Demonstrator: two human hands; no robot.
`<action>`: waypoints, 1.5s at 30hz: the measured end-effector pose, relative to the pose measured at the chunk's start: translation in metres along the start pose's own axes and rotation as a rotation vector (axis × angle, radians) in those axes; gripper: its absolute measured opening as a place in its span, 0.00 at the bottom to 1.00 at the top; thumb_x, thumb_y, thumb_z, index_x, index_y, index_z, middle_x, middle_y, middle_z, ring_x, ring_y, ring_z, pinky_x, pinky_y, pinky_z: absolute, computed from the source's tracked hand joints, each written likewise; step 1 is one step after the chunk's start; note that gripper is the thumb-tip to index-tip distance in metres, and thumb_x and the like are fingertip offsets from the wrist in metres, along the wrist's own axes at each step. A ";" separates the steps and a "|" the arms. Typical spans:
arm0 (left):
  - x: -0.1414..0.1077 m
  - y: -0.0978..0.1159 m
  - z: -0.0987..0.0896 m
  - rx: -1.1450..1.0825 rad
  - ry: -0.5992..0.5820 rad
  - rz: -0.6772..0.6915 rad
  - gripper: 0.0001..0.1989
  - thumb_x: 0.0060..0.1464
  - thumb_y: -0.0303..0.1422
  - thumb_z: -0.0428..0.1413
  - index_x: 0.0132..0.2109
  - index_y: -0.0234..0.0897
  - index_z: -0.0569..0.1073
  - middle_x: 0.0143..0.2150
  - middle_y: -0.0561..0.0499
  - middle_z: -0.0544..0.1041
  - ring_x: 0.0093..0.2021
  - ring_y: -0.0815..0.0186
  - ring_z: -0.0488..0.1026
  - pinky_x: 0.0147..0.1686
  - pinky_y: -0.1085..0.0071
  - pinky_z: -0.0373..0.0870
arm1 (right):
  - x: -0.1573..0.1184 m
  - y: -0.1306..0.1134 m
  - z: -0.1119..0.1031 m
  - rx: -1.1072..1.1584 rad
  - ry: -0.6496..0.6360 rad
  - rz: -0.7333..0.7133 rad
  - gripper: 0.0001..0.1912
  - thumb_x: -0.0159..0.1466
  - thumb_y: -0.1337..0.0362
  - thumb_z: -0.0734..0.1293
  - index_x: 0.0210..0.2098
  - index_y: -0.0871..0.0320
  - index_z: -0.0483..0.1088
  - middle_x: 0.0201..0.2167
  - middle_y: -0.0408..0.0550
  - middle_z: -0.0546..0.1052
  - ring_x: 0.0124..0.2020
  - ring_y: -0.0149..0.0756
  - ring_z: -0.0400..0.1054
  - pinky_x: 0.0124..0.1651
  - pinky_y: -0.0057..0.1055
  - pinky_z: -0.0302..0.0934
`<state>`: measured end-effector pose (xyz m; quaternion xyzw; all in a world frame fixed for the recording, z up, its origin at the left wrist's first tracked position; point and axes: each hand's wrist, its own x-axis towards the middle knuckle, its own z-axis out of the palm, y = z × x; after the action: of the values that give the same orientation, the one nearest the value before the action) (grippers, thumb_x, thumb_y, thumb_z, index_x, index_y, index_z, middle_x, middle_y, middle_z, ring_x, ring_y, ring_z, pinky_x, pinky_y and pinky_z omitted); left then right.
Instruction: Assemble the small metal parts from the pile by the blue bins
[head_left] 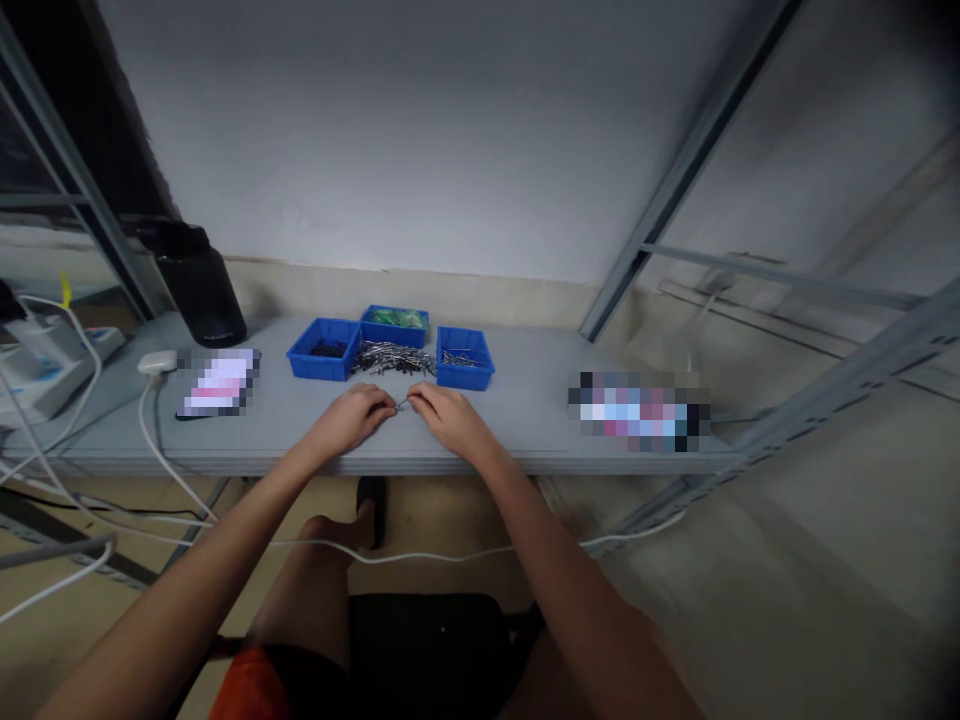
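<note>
My left hand (pixel 360 412) and my right hand (pixel 445 414) rest near the table's front, fingertips pinched and almost meeting. A thin metal piece (pixel 402 404), too small to name exactly, spans the gap between them, with its ends hidden in the fingers. Just beyond the hands lies a loose pile of slim silver and dark metal pieces (pixel 394 358). To its left stands a blue bin (pixel 321 368) with small dark parts inside. A second blue bin (pixel 465 376) on the right contains thin silver pieces. Behind the pile, a third blue bin (pixel 395 334) holds something green.
A black bottle (pixel 196 290) stands at the back left, near a blurred phone (pixel 221 382) and a white charger (pixel 157 362). Another blurred device (pixel 637 410) lies at the right. White cables (pixel 420 558) hang before the grey table (pixel 525 425); metal posts (pixel 675 180) frame it.
</note>
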<state>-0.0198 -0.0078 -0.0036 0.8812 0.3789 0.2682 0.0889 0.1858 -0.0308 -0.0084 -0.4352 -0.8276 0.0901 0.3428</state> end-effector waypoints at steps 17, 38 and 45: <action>-0.001 -0.001 -0.001 -0.023 0.089 -0.024 0.09 0.61 0.34 0.51 0.38 0.37 0.74 0.37 0.46 0.78 0.41 0.60 0.73 0.45 0.63 0.70 | 0.000 0.004 0.002 0.016 0.050 0.019 0.10 0.71 0.65 0.58 0.42 0.56 0.71 0.40 0.48 0.77 0.41 0.35 0.70 0.45 0.30 0.60; -0.002 0.003 -0.004 -0.053 0.180 -0.006 0.08 0.62 0.34 0.51 0.39 0.37 0.74 0.38 0.46 0.78 0.43 0.60 0.73 0.48 0.60 0.70 | 0.001 0.006 0.002 -0.006 -0.013 0.063 0.07 0.69 0.68 0.59 0.40 0.56 0.70 0.38 0.48 0.77 0.39 0.35 0.69 0.43 0.30 0.59; 0.000 0.000 -0.001 -0.041 0.040 -0.020 0.09 0.59 0.34 0.53 0.38 0.38 0.77 0.39 0.46 0.79 0.42 0.59 0.74 0.47 0.61 0.70 | 0.000 0.001 -0.002 0.041 0.044 -0.014 0.09 0.71 0.65 0.58 0.41 0.56 0.70 0.39 0.47 0.76 0.41 0.35 0.69 0.46 0.30 0.59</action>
<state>-0.0202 -0.0076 -0.0030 0.8699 0.3836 0.2926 0.1022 0.1878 -0.0309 -0.0069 -0.4239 -0.8210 0.0950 0.3705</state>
